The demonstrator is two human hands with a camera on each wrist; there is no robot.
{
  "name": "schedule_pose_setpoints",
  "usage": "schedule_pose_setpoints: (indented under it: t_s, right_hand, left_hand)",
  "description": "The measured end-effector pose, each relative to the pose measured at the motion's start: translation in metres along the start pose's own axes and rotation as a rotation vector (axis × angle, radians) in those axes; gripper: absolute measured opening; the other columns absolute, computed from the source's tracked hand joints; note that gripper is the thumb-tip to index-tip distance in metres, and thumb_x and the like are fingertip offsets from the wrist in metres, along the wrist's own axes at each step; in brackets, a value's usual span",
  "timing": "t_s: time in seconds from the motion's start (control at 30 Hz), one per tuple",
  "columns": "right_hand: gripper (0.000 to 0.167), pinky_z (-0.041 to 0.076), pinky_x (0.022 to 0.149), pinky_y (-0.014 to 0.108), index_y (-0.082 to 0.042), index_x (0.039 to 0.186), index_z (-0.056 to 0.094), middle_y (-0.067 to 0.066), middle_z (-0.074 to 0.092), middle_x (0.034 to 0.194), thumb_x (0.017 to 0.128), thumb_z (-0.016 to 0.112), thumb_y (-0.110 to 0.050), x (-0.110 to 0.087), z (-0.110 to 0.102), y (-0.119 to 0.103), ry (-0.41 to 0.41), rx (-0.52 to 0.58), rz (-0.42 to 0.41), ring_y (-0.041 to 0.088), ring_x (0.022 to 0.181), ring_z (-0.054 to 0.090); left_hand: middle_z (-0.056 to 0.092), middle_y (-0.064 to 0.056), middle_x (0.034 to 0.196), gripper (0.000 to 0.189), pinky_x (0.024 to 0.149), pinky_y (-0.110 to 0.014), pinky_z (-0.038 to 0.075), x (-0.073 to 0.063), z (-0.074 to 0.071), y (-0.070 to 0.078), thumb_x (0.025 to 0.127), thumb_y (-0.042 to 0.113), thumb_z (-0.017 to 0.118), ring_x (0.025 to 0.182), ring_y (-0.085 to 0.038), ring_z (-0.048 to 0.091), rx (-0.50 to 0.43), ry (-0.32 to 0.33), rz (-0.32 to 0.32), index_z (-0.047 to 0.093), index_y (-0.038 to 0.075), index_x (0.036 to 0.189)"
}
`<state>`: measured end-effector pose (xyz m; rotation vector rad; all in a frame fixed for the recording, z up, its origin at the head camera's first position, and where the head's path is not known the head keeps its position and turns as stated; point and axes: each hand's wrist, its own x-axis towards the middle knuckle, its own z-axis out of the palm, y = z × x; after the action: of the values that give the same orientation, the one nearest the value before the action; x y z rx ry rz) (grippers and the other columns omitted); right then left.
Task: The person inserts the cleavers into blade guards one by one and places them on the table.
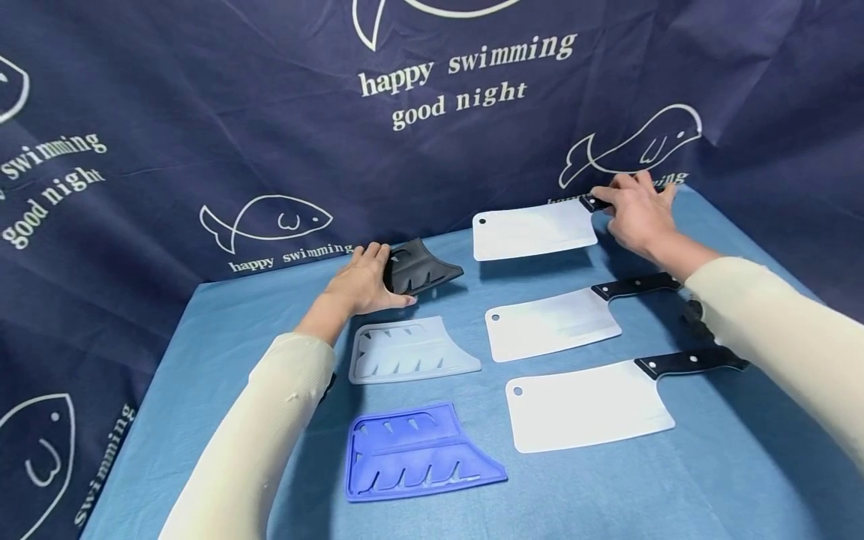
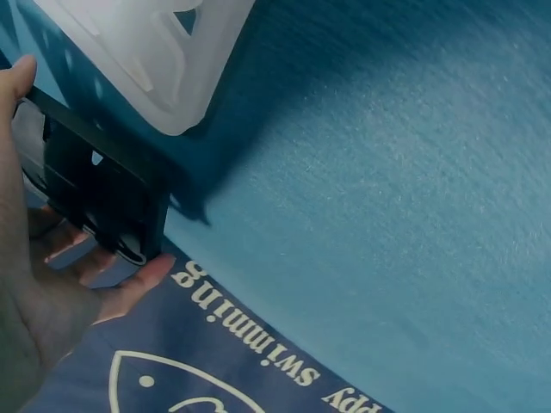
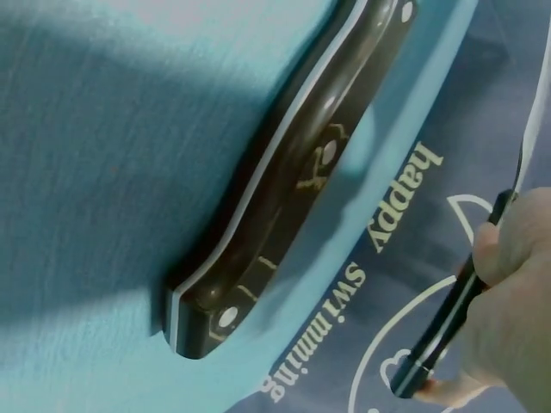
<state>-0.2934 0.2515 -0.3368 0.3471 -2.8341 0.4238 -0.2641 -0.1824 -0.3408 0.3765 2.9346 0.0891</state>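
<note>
At the far side of the table, my left hand (image 1: 363, 280) grips a black knife sheath (image 1: 424, 267) by its closed end, with the other end facing right. The left wrist view shows the fingers and thumb round the sheath's (image 2: 108, 185) edges, tilted off the cloth. My right hand (image 1: 637, 211) holds a cleaver (image 1: 533, 232) by its black handle (image 3: 435, 335), the broad blade pointing left above its shadow. Nearer me lie a whitish translucent sheath (image 1: 413, 351) and a blue sheath (image 1: 418, 452). To their right rest two more cleavers, the middle one (image 1: 550, 325) and the near one (image 1: 587, 407).
A blue cloth (image 1: 223, 360) covers the table. Behind it and on the left hangs a dark blue curtain (image 1: 270, 135) printed with fish and white lettering. The handle of the middle cleaver lies below my right forearm.
</note>
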Motion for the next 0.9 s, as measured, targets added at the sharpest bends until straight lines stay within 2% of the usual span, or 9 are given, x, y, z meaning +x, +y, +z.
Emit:
schedule_pose_setpoints:
  t_s: [0.27,0.47,0.9]
  right_hand:
    - [0.055,0.011,0.093,0.070,-0.005,0.127,0.060,0.021,0.046,0.106,0.078,0.042,0.013,-0.014,-0.007,-0.007,0.211,0.039,-0.052,0.043,0.102,0.034]
    - [0.053,0.009,0.097,0.065,-0.007,0.124,0.063,0.021,0.048,0.106,0.080,0.046,0.014,-0.020,-0.016,-0.016,0.340,0.057,-0.071,0.042,0.103,0.035]
    - [0.061,0.008,0.097,0.063,-0.011,0.122,0.065,0.019,0.048,0.101,0.072,0.044,0.018,-0.032,-0.030,-0.030,0.435,0.058,-0.115,0.042,0.096,0.035]
  left_hand:
    - [0.024,-0.010,0.152,0.112,0.100,-0.062,0.034,-0.010,-0.005,0.009,0.071,0.068,0.068,0.142,-0.035,0.017,0.045,0.094,0.065,0.018,0.011,0.153]
    - [0.030,-0.012,0.143,0.106,0.092,-0.066,0.037,-0.015,-0.007,0.011,0.069,0.057,0.075,0.132,-0.034,0.025,0.086,0.220,0.097,0.023,0.010,0.148]
    - [0.034,-0.015,0.141,0.107,0.081,-0.066,0.037,-0.034,-0.013,0.016,0.061,0.045,0.084,0.130,-0.038,0.027,0.123,0.474,0.119,0.028,0.009,0.146]
